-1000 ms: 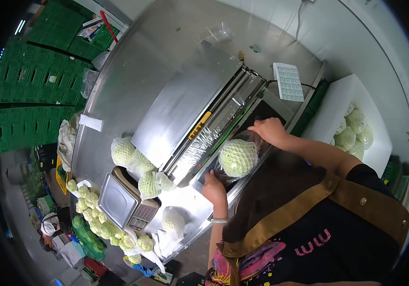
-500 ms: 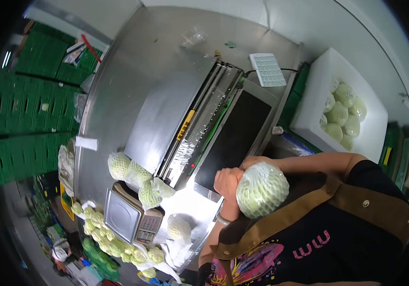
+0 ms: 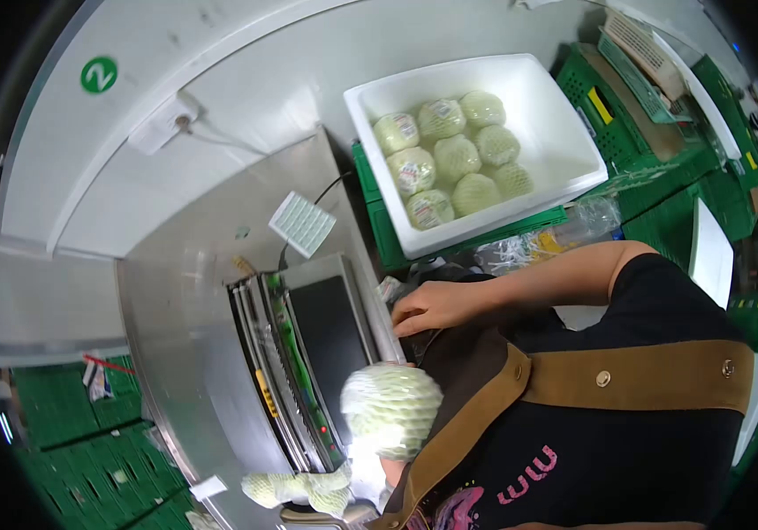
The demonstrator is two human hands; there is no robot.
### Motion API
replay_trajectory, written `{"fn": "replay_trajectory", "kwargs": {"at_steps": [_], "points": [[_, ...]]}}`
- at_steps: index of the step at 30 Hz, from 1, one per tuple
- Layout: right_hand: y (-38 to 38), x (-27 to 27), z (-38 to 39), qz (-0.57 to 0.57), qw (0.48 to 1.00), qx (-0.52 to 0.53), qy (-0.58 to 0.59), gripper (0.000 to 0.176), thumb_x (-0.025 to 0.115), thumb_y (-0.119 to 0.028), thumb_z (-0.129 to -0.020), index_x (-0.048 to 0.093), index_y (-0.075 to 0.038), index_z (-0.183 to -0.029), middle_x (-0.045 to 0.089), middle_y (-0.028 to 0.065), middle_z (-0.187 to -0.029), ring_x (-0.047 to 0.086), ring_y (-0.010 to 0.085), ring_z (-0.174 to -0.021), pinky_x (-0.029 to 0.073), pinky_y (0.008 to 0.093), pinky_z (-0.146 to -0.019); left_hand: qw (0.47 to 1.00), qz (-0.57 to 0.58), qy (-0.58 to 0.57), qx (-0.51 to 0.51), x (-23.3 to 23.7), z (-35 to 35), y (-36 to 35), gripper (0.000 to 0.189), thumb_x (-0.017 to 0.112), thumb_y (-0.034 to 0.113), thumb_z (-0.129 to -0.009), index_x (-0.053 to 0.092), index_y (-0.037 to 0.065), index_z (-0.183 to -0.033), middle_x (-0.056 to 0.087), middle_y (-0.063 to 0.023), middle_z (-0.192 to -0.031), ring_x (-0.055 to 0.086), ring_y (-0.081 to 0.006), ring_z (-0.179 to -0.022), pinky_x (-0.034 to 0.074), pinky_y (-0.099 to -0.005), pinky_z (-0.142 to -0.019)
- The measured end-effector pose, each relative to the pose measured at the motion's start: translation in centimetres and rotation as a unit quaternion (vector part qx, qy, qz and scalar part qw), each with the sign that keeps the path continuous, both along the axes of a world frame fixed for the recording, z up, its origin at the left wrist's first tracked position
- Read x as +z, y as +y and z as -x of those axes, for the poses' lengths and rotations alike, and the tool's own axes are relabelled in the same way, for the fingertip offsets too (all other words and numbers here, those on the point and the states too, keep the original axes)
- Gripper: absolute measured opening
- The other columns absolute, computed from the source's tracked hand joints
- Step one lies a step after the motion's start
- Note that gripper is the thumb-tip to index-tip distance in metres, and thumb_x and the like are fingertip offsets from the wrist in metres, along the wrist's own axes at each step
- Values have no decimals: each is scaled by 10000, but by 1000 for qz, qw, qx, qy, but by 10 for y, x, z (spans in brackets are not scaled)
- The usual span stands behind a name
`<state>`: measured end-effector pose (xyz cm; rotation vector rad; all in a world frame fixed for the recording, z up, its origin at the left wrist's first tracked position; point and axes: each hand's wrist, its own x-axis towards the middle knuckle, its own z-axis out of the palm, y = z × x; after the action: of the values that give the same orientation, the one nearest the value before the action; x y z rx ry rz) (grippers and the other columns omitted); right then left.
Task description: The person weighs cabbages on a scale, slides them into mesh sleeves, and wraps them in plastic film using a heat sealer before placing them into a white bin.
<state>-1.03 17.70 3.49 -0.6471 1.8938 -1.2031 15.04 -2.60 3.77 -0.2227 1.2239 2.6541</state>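
A pale green, round piece of produce (image 3: 391, 411) in foam netting and clear film is in front of my chest. My left hand (image 3: 393, 471) holds it from below and behind; most of that hand is hidden by the produce. My right hand (image 3: 428, 307) is apart from it, at the table's near edge, with its fingers loosely bent and nothing visible in them. Just beyond the hands lies the wrapping machine (image 3: 286, 362) with its dark plate (image 3: 330, 329). More netted produce (image 3: 295, 488) lies at the bottom, by the partly visible scale (image 3: 330, 517).
A white foam box (image 3: 538, 150) with several wrapped rounds stands on green crates (image 3: 377, 225) to my right. On the metal table (image 3: 176, 291) are a sheet of labels (image 3: 303, 224) and a cable. Clear plastic bags (image 3: 573, 225) lie below the box. Stacked green crates (image 3: 105, 477) are at lower left.
My view has turned right toward the foam box. The right hand has left the wrapped round, where both hands were together, and moved right; the left still holds it.
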Motion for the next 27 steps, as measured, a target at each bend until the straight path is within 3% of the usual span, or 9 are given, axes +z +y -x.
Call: {"fn": "replay_trajectory", "kwargs": {"at_steps": [2, 3, 5, 6, 10, 11, 16, 23, 27], "points": [[13, 30, -3, 181, 973, -22, -139, 594, 650, -266, -874, 437, 8, -1356, 547, 156, -1286, 578, 235, -1106, 449, 344, -942, 998, 0, 1, 69, -3, 18, 11, 555, 353, 417, -999, 419, 12, -1374, 481, -169, -1373, 503, -296, -1232, 438, -449, -1016], [15, 41, -3, 205, 959, 30, -195, 859, 752, -210, -789, 248, -16, -1457, 407, 140, -1403, 471, 223, -1225, 380, 348, -1038, 994, 21, 2, 110, -3, 32, 19, 575, 329, 437, -1013, 410, 5, -1383, 481, -170, -1373, 512, -295, -1224, 450, -452, -1009], [19, 29, -9, 307, 930, -92, -180, 992, 827, -200, -692, 228, -19, -1462, 392, 137, -1408, 419, 214, -1271, 331, 337, -1079, 971, 160, -52, 173, -27, 78, 33, 597, 302, 460, -1018, 448, -32, -1323, 561, -178, -1268, 586, -301, -1116, 495, -468, -941], [35, 22, 2, 306, 936, -102, -142, 996, 842, -181, -662, 252, 2, -1444, 431, 137, -1370, 432, 207, -1256, 346, 329, -1067, 973, 70, -76, 208, -37, 97, 47, 515, 345, 399, -1026, 493, -33, -1264, 614, -173, -1171, 618, -288, -1043, 525, -454, -890], [150, 23, 52, 269, 945, -128, -134, 991, 843, -179, -624, 297, -20, -1436, 472, 115, -1340, 449, 206, -1244, 359, 336, -1059, 982, 157, 6, 101, -17, 167, 125, 364, 459, 255, -1008, 499, -23, -1240, 624, -154, -1152, 604, -251, -1019, 463, -405, -926], [188, 17, 62, 240, 956, -156, -66, 992, 844, -208, -627, 299, -18, -1433, 469, 115, -1347, 458, 211, -1233, 359, 339, -1059, 935, 314, 69, 147, -8, 182, 145, 315, 500, 218, -990, 527, -6, -1210, 629, -146, -1132, 580, -218, -1047, 404, -352, -950], [362, -6, 99, -23, 907, -416, 54, 1050, 874, -185, -573, 280, -34, -1426, 426, 130, -1348, 417, 246, -1280, 356, 357, -1070, 974, 207, -26, 94, -24, 204, 167, 157, 554, 111, -957, 607, 9, -1063, 649, -114, -1049, 592, -157, -933, 439, -297, -870], [412, -99, 100, -488, 838, -114, 218, 955, 869, -229, -545, 397, -87, -1362, 438, 147, -1313, 482, 361, -1171, 483, 479, -898, 949, 311, -37, 41, -43, 191, 176, 123, 550, 97, -961, 601, 26, -1048, 646, -97, -1007, 606, -152, -826, 485, -273, -801], [400, -125, 93, -528, 821, -49, 210, 942, 845, -238, -559, 396, -66, -1369, 454, 179, -1348, 501, 389, -1175, 468, 490, -933, 935, 329, -62, 117, -51, 167, 143, 126, 550, 87, -957, 603, 12, -1043, 646, -99, -994, 602, -149, -826, 493, -278, -786]]}}
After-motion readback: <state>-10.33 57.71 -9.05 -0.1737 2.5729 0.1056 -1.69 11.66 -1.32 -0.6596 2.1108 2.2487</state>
